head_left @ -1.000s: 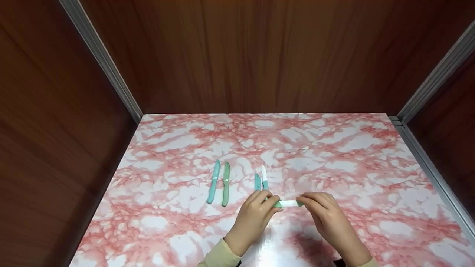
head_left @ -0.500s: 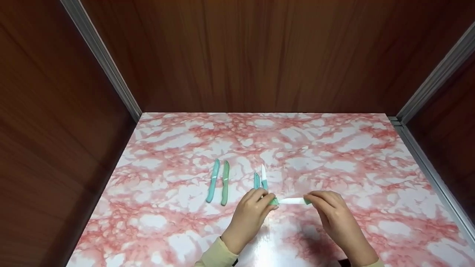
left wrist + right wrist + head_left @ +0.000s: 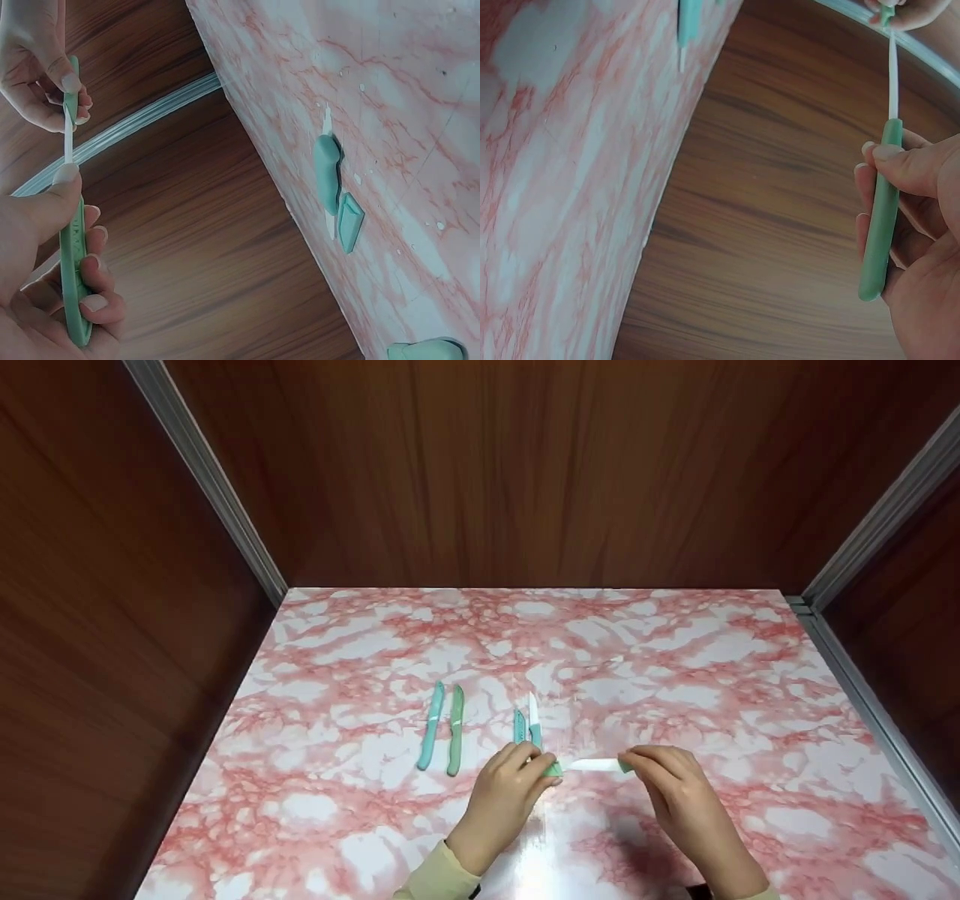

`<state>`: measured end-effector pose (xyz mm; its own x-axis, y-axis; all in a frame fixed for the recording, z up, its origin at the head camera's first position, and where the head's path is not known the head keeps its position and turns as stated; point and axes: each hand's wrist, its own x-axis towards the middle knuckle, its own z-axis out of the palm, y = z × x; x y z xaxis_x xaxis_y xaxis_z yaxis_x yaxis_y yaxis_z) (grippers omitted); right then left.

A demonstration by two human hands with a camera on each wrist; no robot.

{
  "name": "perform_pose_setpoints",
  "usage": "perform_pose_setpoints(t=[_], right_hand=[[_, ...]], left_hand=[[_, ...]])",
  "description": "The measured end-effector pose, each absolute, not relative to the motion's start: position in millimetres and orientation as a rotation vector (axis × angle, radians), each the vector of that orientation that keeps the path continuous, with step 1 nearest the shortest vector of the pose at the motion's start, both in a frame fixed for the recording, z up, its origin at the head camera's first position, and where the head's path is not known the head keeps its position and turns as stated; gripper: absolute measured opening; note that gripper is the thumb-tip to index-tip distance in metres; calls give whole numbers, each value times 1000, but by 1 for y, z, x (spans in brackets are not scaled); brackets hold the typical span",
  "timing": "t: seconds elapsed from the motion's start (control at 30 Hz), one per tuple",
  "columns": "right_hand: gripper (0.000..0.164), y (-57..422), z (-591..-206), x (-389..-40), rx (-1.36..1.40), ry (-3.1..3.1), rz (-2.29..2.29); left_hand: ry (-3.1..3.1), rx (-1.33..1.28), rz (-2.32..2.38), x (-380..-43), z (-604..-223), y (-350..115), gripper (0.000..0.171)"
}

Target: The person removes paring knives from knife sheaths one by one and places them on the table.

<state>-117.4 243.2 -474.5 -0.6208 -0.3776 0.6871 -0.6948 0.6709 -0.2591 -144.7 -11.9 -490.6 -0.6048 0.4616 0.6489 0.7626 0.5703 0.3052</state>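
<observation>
My left hand (image 3: 504, 789) grips a light green knife sheath (image 3: 73, 277), its thumb laid along the sheath near the mouth. Facing it, my right hand (image 3: 679, 789) holds a small knife by its green handle (image 3: 883, 210), thumb on top and fingers underneath. The knife's white blade (image 3: 596, 764) points left, bare along its length, with its tip right at the sheath's mouth. Just beyond my left hand lie a turquoise-handled knife (image 3: 533, 712) with a bare white blade and a turquoise sheath (image 3: 519, 725) beside it.
Further left on the red-and-white marbled table (image 3: 337, 675) lie a sheathed blue knife (image 3: 430, 727) and a sheathed green knife (image 3: 456, 731), side by side. Dark wood panels (image 3: 480, 472) with metal edge strips enclose the table at the back and sides.
The right hand has moved right with the green knife, drawing its blade out of the sheath. The left hand has shifted slightly left with the sheath. The knives on the table stay put.
</observation>
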Motion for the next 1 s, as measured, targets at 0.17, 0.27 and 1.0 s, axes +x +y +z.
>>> perform_pose_setpoints(t=[0.17,0.27,1.0], right_hand=[[37,243,-475,-117,811,-2290,693],[33,243,-475,-116,806,-2294,691],[41,236,-485,-115,715,-2405,741]], left_hand=[[-2310,-944,-822,-145,-493,-13,22],[-2327,-923,-851,-146,-495,-14,22],[-2408,-821,-1091,-147,-496,-18,13]])
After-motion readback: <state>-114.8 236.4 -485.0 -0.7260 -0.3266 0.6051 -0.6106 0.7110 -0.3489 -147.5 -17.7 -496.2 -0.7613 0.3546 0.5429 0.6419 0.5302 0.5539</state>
